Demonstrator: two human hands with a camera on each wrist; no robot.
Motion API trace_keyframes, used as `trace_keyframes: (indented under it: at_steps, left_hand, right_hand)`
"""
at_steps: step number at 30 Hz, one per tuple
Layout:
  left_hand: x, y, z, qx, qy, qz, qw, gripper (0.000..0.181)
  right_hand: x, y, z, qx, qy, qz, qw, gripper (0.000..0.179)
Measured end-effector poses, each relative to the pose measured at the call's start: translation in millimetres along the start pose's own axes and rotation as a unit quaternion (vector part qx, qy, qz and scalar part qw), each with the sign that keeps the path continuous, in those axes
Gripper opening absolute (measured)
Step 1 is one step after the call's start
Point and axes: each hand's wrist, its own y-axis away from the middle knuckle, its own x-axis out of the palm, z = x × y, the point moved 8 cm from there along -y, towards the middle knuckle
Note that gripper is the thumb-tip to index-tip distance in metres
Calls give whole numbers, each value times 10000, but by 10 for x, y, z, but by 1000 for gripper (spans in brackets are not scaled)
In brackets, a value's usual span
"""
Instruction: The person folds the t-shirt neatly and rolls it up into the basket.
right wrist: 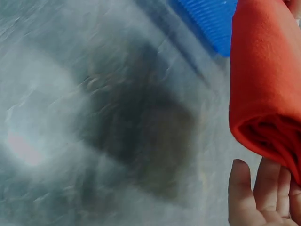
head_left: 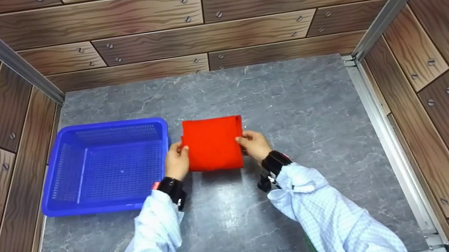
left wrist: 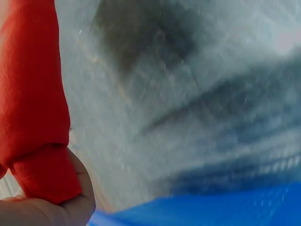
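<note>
A folded red cloth (head_left: 213,144) is held between both hands, raised off the grey surface, with its shadow below in the wrist views. My left hand (head_left: 176,161) pinches its left edge, thumb on top. Close up in the left wrist view, fingers wrap a folded corner of the red cloth (left wrist: 35,103). At the right edge, my right hand (head_left: 255,144) pinches with the thumb above. From the right wrist, rolled layers show at the end of the cloth (right wrist: 265,70), and several fingers of the right hand (right wrist: 263,197) lie under it.
A blue perforated plastic basket (head_left: 121,175) stands on the left of the grey marbled tabletop (head_left: 300,102), close beside the left hand. Wood-patterned panels (head_left: 212,37) close off the back and both sides. A metal rail (head_left: 389,142) runs along the right edge.
</note>
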Motion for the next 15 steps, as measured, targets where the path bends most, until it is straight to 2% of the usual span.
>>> trace_keyframes:
  at_steps: [7, 15]
  left_hand:
    - [-463, -28, -51, 233, -104, -253, 9994, 37]
    - [-998, -66, 1, 115, -179, -420, 9989, 38]
  right_hand:
    - [391, 37, 278, -282, -263, 408, 9984, 25]
    - [896, 112, 517, -601, -89, 742, 9954, 21]
